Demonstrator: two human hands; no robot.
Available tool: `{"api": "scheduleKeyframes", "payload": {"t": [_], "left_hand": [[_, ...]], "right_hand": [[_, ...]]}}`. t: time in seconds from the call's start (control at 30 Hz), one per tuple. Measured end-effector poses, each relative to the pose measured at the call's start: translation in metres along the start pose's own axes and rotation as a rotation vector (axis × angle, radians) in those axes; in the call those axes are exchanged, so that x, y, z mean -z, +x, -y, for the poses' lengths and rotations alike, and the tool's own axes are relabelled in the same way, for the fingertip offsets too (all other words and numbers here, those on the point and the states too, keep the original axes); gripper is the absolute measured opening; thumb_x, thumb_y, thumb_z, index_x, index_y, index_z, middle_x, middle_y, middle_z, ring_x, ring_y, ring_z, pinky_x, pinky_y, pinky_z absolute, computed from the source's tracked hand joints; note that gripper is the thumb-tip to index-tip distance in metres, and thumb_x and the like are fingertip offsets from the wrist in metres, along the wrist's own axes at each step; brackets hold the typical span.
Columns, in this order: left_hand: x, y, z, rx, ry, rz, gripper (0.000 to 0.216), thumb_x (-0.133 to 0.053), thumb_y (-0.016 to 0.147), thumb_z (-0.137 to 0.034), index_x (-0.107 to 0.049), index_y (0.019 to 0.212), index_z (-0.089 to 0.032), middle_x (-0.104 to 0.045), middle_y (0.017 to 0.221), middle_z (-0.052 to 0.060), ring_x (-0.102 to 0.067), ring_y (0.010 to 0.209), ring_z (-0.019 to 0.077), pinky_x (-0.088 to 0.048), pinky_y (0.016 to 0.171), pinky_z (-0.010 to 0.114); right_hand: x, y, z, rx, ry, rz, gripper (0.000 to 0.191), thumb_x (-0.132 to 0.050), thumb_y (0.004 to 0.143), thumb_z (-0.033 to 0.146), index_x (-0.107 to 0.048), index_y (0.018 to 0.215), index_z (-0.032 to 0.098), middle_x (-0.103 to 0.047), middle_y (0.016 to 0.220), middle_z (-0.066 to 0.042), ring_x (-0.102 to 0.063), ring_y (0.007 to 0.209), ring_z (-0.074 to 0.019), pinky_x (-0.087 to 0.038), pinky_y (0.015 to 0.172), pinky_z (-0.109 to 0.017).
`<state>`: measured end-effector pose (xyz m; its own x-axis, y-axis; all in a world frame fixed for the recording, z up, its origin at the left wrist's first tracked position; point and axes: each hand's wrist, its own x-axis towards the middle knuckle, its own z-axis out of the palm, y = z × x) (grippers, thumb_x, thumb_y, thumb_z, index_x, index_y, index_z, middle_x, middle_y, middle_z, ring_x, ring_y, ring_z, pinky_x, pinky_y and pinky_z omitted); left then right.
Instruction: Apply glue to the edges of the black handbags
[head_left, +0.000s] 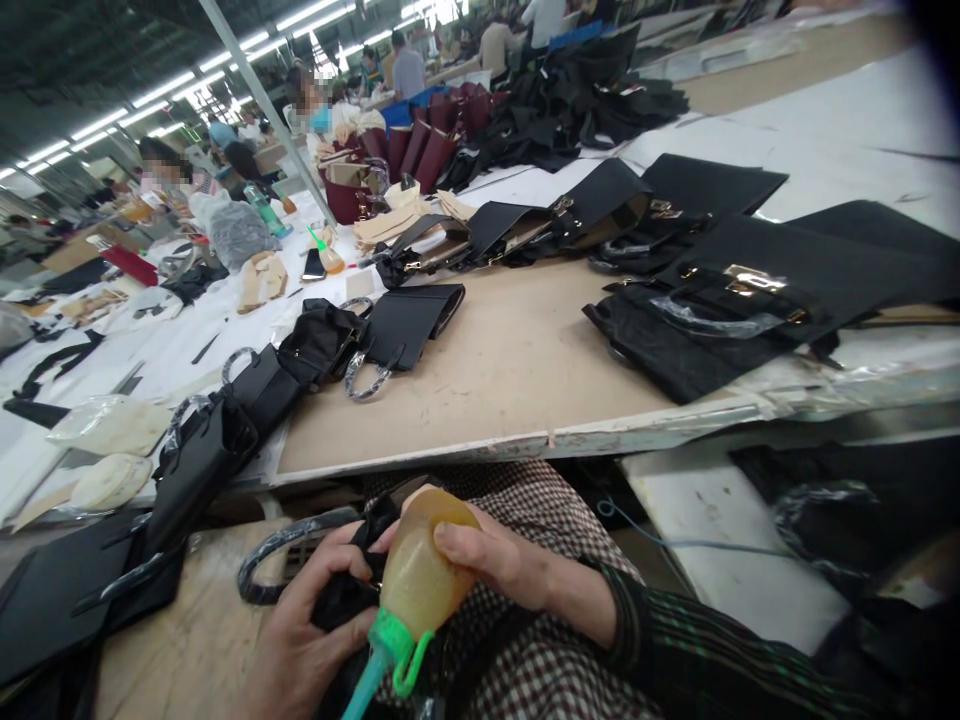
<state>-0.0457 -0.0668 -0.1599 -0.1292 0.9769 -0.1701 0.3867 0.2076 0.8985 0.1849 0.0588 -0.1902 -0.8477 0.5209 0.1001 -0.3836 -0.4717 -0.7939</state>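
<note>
From my remote view, my right hand (491,560) is clamped around the belly of a soft amber glue bottle (424,570), thumb across its front, tipped so the green nozzle (382,650) points down toward 7 o'clock; I judge that tilt keeps the liquid at the tip. My left hand (300,630) is closed on a small black bag piece (345,595), pinning it low over my checked lap at 6 o'clock, right against the bottle, so the nozzle meets its edge. A wrapped round handle (281,560) curves off it toward 9 o'clock. On the worktable (510,370) at 12 o'clock, a folded black bag (412,320) lies near the edge, more black bags (735,300) are spread at 2 o'clock, and other workers (315,105) sit far off at 11.
</note>
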Motion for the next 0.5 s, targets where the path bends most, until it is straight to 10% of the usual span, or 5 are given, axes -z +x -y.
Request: {"api": "scheduleKeyframes", "payload": {"t": [0.37,0.5], "left_hand": [[0.009,0.002,0.005,0.081,0.144,-0.155,0.022,-0.078,0.084,-0.033,-0.06,0.091,-0.025,-0.058,0.086,-0.003,-0.053,0.078,0.0171,-0.045,0.068,0.022],[0.044,-0.002,0.001,0.113,0.09,-0.16,0.026,-0.082,0.08,-0.031,-0.06,0.091,-0.025,-0.062,0.092,-0.003,-0.057,0.086,0.0169,-0.046,0.076,0.02]], "right_hand": [[-0.007,0.014,0.016,0.058,0.274,-0.158,0.053,-0.069,0.086,0.065,-0.071,0.103,0.015,-0.073,0.094,-0.011,-0.067,0.086,-0.0233,-0.055,0.082,-0.036],[0.002,0.01,0.038,0.13,0.284,-0.304,0.044,-0.066,0.093,0.06,-0.072,0.098,0.017,-0.069,0.079,-0.004,-0.059,0.058,-0.0132,-0.05,0.051,-0.023]]}}
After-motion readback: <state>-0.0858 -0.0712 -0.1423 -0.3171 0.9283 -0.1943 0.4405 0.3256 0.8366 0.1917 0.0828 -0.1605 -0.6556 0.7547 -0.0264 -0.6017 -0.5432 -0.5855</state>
